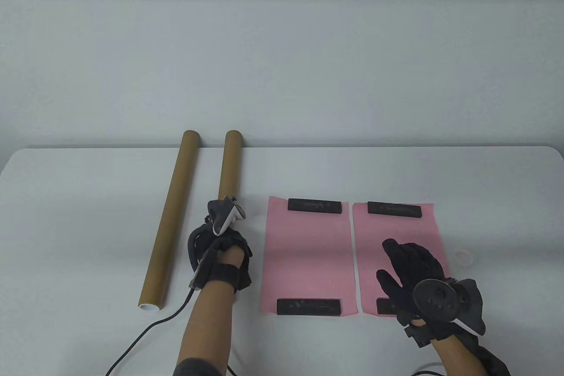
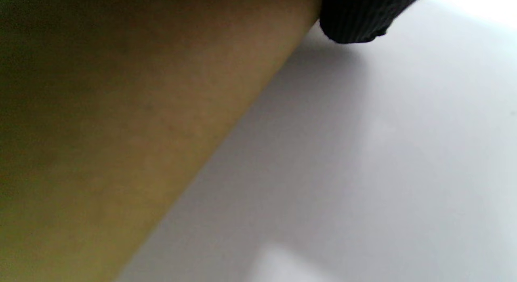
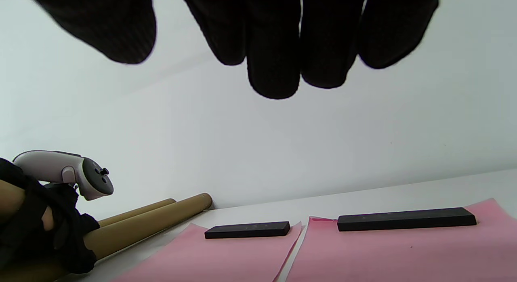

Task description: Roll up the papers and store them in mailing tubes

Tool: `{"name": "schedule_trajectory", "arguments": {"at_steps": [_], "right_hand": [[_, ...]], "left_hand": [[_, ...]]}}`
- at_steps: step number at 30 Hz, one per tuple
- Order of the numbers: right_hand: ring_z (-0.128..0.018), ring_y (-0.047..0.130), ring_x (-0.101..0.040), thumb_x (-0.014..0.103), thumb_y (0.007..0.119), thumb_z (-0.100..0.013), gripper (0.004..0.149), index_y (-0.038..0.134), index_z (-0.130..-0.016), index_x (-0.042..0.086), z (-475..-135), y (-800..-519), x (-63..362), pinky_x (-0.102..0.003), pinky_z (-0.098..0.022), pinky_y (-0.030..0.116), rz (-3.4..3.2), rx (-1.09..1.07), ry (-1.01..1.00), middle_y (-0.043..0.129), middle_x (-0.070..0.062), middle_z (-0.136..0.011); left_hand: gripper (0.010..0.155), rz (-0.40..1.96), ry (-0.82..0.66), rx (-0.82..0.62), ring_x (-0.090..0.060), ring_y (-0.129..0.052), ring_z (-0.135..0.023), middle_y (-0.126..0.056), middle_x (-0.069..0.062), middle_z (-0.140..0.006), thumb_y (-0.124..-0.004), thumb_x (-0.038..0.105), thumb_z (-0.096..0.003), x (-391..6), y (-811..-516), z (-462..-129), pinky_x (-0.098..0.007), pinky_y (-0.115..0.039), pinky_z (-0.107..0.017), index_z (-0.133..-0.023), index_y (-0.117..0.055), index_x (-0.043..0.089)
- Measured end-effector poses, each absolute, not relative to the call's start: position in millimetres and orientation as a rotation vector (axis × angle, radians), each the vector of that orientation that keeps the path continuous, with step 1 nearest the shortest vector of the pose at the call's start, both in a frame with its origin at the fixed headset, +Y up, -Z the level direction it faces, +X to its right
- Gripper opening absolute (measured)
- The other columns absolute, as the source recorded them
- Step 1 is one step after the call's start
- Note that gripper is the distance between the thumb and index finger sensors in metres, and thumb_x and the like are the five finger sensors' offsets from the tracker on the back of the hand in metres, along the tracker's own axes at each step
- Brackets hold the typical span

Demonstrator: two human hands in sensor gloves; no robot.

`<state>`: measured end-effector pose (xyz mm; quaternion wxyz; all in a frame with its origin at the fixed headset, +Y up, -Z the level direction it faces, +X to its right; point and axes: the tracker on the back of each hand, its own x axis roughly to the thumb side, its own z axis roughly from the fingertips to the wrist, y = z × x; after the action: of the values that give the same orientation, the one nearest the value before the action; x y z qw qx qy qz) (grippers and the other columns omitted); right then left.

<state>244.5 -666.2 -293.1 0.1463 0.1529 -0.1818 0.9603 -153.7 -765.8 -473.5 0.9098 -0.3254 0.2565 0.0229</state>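
Observation:
Two brown mailing tubes lie on the white table. The left tube (image 1: pixel 171 221) lies free, with a white cap at its near end. My left hand (image 1: pixel 224 244) grips the near part of the right tube (image 1: pixel 230 164), which fills the left wrist view (image 2: pixel 121 144) and also shows in the right wrist view (image 3: pixel 153 223). Two pink papers lie flat side by side, the left paper (image 1: pixel 308 257) and the right paper (image 1: pixel 396 228). My right hand (image 1: pixel 407 266) hovers open over the right paper's near half, its fingers (image 3: pixel 274 51) spread and holding nothing.
Black bar weights hold the papers down: one on each far edge (image 1: pixel 315 205) (image 1: pixel 395 209), one on the left paper's near edge (image 1: pixel 309 307), one partly under my right hand (image 1: pixel 384 305). A small clear cap (image 1: pixel 462 257) lies right of the papers. A cable (image 1: pixel 145 332) trails from my left wrist.

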Motion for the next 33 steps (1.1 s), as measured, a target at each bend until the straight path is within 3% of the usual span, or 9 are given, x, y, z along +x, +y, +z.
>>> {"name": "schedule_trajectory", "arguments": {"at_steps": [17, 23, 28, 33], "right_hand": [[-0.091, 0.080, -0.054, 0.053, 0.074, -0.052, 0.071, 0.067, -0.107, 0.009, -294, -667, 244, -0.069, -0.062, 0.068, 2.766, 0.434, -0.496, 0.083, -0.020, -0.097], [-0.091, 0.080, -0.054, 0.053, 0.074, -0.052, 0.071, 0.067, -0.107, 0.010, -294, -667, 244, -0.069, -0.062, 0.067, 2.764, 0.434, -0.502, 0.083, -0.020, -0.096], [-0.091, 0.079, -0.054, 0.053, 0.074, -0.052, 0.071, 0.067, -0.107, 0.010, -294, -667, 244, -0.069, -0.062, 0.067, 2.763, 0.436, -0.502, 0.083, -0.020, -0.096], [-0.093, 0.077, -0.055, 0.053, 0.074, -0.052, 0.071, 0.067, -0.107, 0.010, -294, -667, 244, -0.072, -0.063, 0.064, 2.760, 0.438, -0.501, 0.082, -0.020, -0.097]], "left_hand": [[0.099, 0.043, 0.532, -0.665, -0.029, -0.075, -0.083, -0.036, -0.016, -0.102, -0.067, 0.057, -0.0450, -153, -770, -474, -0.039, -0.075, -0.058, -0.099, 0.004, 0.015], [0.108, 0.044, 0.533, -0.672, -0.031, -0.068, -0.090, -0.029, -0.016, -0.104, -0.070, 0.065, -0.0406, -155, -769, -473, -0.041, -0.072, -0.061, -0.099, 0.006, 0.015], [0.110, 0.054, 0.506, -0.677, -0.038, -0.048, -0.103, -0.018, -0.016, -0.107, -0.070, 0.066, -0.0398, -154, -764, -473, -0.053, -0.059, -0.072, -0.098, 0.008, 0.016], [0.111, 0.075, 0.446, -0.625, -0.045, -0.029, -0.110, -0.006, -0.017, -0.109, -0.070, 0.067, -0.0392, -151, -739, -469, -0.062, -0.045, -0.077, -0.098, 0.009, 0.017]]}}
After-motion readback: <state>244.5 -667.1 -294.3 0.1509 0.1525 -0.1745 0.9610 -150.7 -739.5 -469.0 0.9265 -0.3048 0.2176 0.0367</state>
